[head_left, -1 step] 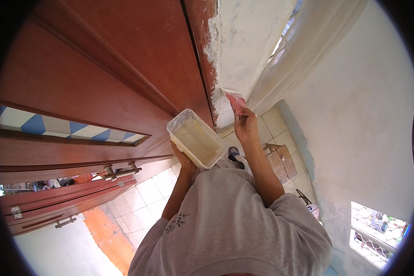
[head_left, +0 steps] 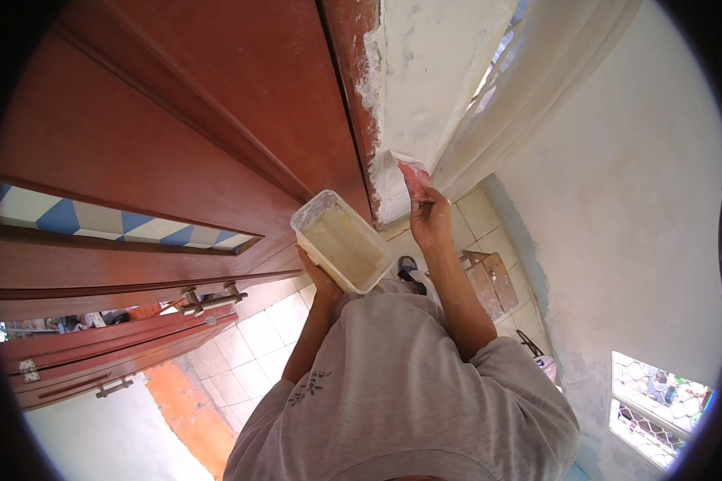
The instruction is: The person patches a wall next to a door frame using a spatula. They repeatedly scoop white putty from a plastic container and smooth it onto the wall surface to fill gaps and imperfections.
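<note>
My left hand (head_left: 321,276) grips a clear plastic tub (head_left: 349,248) by its side, tilted in front of my body. Pale paste coats the tub's inner walls and bottom. In my right hand (head_left: 431,220) is a red putty knife (head_left: 415,179), pinched by its lower end, with whitish smears on it. Its wide edge lies at the white wall strip (head_left: 417,88) beside the brown door frame; whether it presses on the surface I cannot tell. Rough white filler (head_left: 369,80) runs along the join of frame and wall.
A reddish-brown wooden door (head_left: 241,80) with a patterned pane (head_left: 120,220) and a handle (head_left: 208,299) fills the left. A pale curtain (head_left: 521,96) hangs right of the wall strip. A small wooden stool (head_left: 489,284) stands on the tiled floor (head_left: 241,345). A grilled window (head_left: 658,401) is at lower right.
My right hand and the putty knife have shifted very slightly up and to the right along the wall strip. My left hand and the tub stay in place.
</note>
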Demonstrator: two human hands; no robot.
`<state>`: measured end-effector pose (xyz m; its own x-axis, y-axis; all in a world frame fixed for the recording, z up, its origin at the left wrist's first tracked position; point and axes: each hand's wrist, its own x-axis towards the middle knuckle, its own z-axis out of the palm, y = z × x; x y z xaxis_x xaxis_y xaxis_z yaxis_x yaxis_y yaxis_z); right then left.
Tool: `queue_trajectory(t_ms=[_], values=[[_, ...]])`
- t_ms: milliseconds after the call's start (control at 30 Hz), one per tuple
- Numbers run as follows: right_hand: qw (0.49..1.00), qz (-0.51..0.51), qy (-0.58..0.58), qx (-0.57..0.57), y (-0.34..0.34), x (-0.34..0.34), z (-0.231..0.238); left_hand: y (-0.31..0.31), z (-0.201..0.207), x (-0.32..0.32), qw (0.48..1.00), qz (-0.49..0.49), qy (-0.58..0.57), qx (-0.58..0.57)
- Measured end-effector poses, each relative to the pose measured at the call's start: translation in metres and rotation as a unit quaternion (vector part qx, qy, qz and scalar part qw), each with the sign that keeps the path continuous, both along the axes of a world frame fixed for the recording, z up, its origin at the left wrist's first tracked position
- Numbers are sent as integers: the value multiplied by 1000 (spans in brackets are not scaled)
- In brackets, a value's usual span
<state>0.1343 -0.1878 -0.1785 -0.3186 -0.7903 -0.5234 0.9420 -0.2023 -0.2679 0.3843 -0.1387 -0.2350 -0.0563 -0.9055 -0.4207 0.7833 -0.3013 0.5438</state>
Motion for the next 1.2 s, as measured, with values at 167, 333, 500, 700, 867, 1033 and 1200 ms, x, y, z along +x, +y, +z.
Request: queue_trajectory(t_ms=[167,333,500,700,867,1033,1200], values=[[998,-12,56,36,3,4,-8,-2,-4,4,1000,3,12,11],[994,8,98,37,-5,10,-23,-5,9,-3,1000,2,-9,12],[990,1,142,27,-14,1,24,-6,17,-4,999,-1,0,34],[988,-15,155,2,-15,-12,70,-6,3,-2,1000,-21,-12,-7],[990,-31,136,27,1,-17,51,-6,2,-2,1000,-10,2,4],[970,29,229,81,3,-18,7,-6,6,-3,1000,-16,-9,15],[954,66,294,4,-25,-15,32,-8,1,-4,1000,-17,0,9]])
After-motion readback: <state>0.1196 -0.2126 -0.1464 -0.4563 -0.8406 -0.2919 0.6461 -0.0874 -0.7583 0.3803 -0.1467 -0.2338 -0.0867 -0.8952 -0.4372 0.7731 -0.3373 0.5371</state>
